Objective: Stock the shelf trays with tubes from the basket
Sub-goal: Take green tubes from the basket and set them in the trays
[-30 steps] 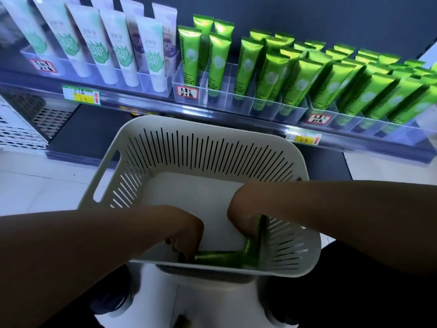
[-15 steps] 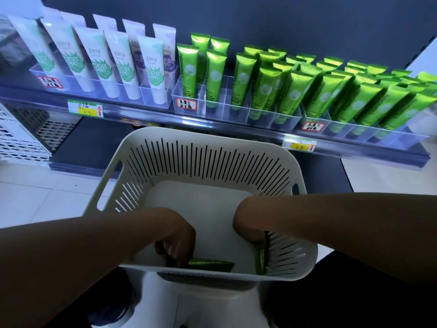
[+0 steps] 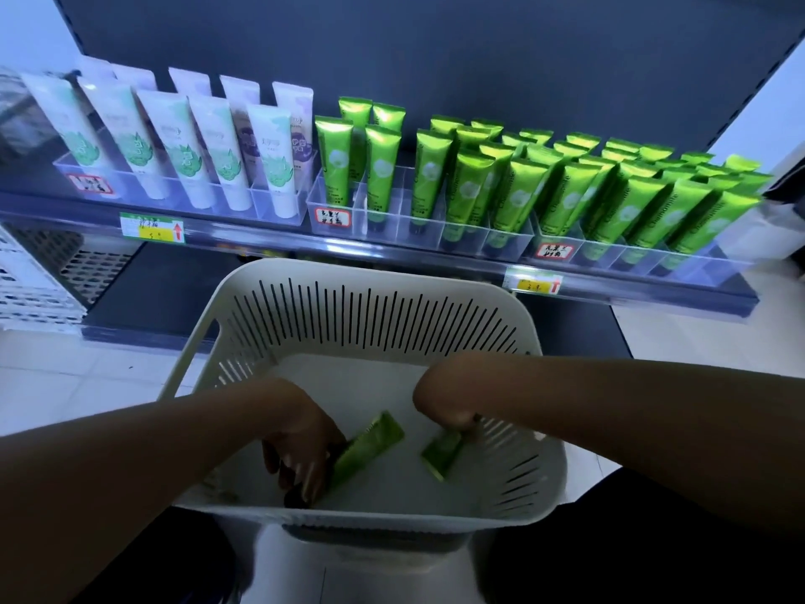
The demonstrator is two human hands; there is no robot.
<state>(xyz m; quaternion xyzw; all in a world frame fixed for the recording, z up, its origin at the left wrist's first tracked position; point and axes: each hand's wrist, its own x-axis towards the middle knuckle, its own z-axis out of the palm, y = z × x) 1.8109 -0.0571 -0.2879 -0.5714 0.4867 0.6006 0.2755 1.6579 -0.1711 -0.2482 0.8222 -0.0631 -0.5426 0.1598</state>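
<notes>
A long dark shelf [image 3: 270, 237] with a clear front lip was set against a dark blue back panel [image 3: 392, 50], above a pale tiled floor [image 3: 56, 385]. Clear plastic shelf trays [image 3: 394, 226] were lined along it: white tubes with green leaf prints [image 3: 174, 150] were stood upright at the left, and bright green glossy tubes [image 3: 562, 189] were packed in rows toward the right, several leaning. Handwritten red-bordered labels [image 3: 333, 218] were fixed to the tray fronts, and yellow price tags [image 3: 152, 228] to the shelf edge. A white perforated crate [image 3: 30, 285] was seen at the far left.

A white slotted plastic basket [image 3: 374, 307] was placed in front of the shelf, close below the camera. Both forearms were reached down into it. The left hand [image 3: 300, 451] was curled round the capped end of a green tube [image 3: 370, 442], which was tilted up and to the right off the basket floor. The right hand [image 3: 448, 407] was bent sharply at the wrist, and a second green tube [image 3: 440, 457] was pinched at its upper end, hanging down to the left just beside the basket's right wall
</notes>
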